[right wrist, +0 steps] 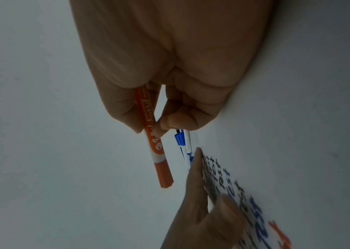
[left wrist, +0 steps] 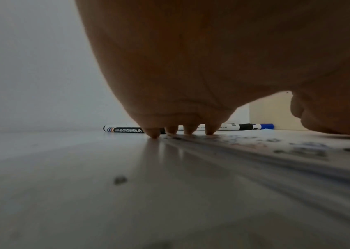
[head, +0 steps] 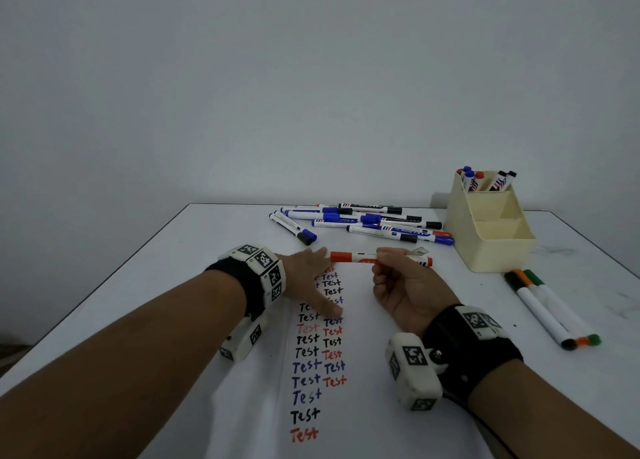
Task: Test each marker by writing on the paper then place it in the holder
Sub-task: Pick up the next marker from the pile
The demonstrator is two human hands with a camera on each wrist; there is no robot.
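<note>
My right hand (head: 393, 268) pinches a capped red marker (head: 360, 257) and holds it level above the paper's far end; the right wrist view shows the red marker (right wrist: 155, 144) between thumb and fingers. My left hand (head: 308, 278) lies flat with straight fingers on the paper (head: 249, 406), which carries rows of "Test" in black, blue and red. In the left wrist view the fingertips (left wrist: 154, 134) press on the paper. The cream holder (head: 491, 233) stands at the right with several markers in its back compartment.
A pile of blue, black and red markers (head: 367, 223) lies at the table's far side, beyond my hands. Three markers with black, orange and green caps (head: 550, 306) lie right of the holder's front. The table's left edge (head: 104, 285) runs diagonally.
</note>
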